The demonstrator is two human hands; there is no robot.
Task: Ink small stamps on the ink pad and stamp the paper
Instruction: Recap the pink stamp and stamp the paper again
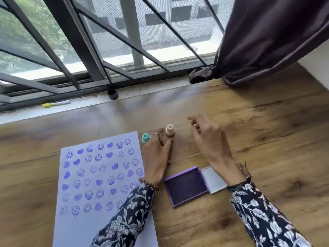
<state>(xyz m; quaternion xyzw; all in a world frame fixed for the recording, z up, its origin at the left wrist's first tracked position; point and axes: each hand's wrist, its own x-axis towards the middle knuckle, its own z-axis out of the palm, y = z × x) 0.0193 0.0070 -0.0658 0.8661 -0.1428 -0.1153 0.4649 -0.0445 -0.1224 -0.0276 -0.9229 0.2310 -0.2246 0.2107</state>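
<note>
A white sheet of paper [99,179] lies on the wooden table, covered with several rows of purple smiley and heart prints. Beyond its top right corner stand a teal stamp [146,138] and a beige stamp [170,130], both upright. My left hand [157,157] rests between them with fingers spread, its fingertips touching the base of the beige stamp; it grips nothing. My right hand [211,139] hovers to the right of the beige stamp, fingers loosely curled and apart, empty. The purple ink pad [186,187] lies open near me, its grey lid [214,179] folded out to the right.
The wooden table [267,139] runs to a window sill at the back. On the sill lie a small dark cap [113,94] and a yellow-capped marker [55,104]. A dark curtain [267,41] hangs at the back right, touching the table.
</note>
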